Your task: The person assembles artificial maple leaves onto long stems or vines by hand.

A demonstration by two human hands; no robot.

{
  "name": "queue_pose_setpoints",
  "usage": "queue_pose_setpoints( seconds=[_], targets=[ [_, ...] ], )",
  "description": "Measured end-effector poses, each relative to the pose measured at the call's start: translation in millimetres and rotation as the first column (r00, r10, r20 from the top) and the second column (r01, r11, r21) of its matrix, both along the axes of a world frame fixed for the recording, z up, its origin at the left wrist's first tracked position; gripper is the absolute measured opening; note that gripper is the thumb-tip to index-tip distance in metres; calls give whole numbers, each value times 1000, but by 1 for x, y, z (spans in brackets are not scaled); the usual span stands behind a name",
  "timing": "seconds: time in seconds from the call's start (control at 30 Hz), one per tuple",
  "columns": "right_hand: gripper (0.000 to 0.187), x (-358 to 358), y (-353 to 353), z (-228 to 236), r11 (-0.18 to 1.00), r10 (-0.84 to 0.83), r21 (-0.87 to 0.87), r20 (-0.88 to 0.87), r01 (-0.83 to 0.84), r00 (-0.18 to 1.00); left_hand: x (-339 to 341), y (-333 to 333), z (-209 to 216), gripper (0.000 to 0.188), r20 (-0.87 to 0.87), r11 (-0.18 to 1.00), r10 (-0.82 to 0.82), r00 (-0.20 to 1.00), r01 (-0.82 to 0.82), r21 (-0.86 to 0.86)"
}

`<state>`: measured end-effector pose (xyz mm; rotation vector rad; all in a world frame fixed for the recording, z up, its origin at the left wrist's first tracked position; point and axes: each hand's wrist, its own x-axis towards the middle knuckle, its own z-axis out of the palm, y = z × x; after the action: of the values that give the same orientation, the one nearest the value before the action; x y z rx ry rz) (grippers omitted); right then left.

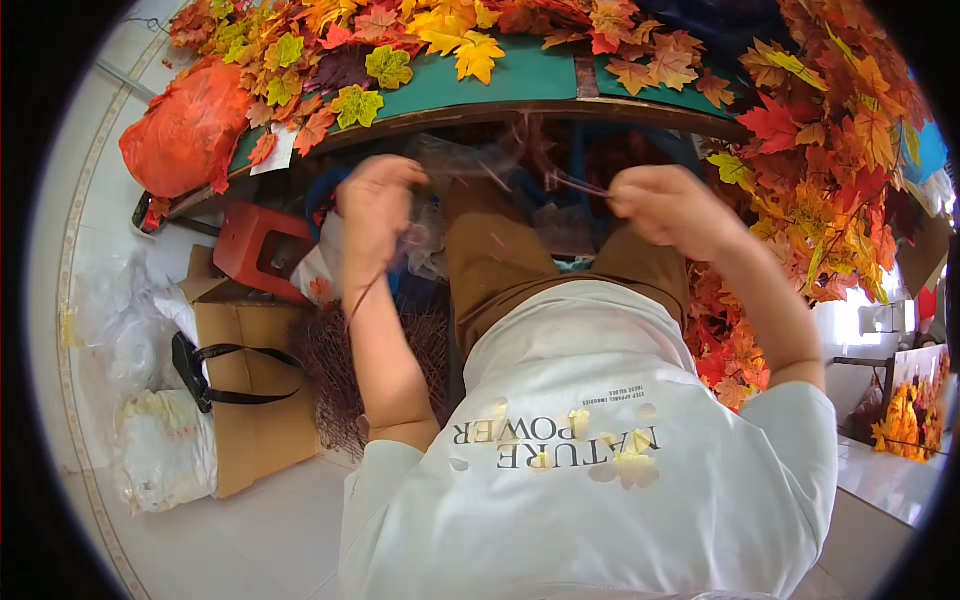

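Over my lap, my left hand (380,205) is raised with its fingers curled together, somewhat smeared by motion. A thin reddish-brown stem (368,292) trails from below that hand along the wrist. Across from it, my right hand (672,208) is closed in a pinch on a thin purplish-brown strand (580,185), which runs inward toward the table edge. The strand's far end is blurred. Beside my left forearm stands a dense bundle of thin brown stems (375,365).
Orange, red and yellow artificial maple leaves (870,150) cover the green tabletop (520,72) and hang down at right. An orange-red bag (185,125) lies at the left corner. A red stool (255,250), a cardboard box (262,400) and clear plastic bags (125,320) stand at left.
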<state>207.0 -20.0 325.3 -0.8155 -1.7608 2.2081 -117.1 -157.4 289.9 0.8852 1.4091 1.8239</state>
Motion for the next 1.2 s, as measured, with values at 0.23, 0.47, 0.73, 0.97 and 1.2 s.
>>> queue_pose_setpoints(
  seconds=[0.23, 0.47, 0.73, 0.97, 1.2],
  targets=[
    [22, 87, 10, 54, 926, -185, 358, 148, 122, 971, -78, -10, 28, 20, -349, 965, 260, 900, -236, 111],
    [35, 75, 28, 42, 947, -279, -247, -331, 203, 902, -80, -37, 16, 15, -436, 763, -537, 722, 195, -616],
    [32, -4, 36, 8, 888, -177, -460, -300, 21, 937, 24, -35, 21, 51, -969, 963, -87, 230, -229, -140],
    [28, -56, 23, -28, 828, -229, -559, -271, 41, 935, 150, 28, 15, 39, -947, 828, 309, 90, 463, 315],
    [14, -73, 14, -63, 929, -219, -322, -81, 182, 972, 126, 55, -38, 16, -464, 893, -187, 866, 347, 288]
  ],
)
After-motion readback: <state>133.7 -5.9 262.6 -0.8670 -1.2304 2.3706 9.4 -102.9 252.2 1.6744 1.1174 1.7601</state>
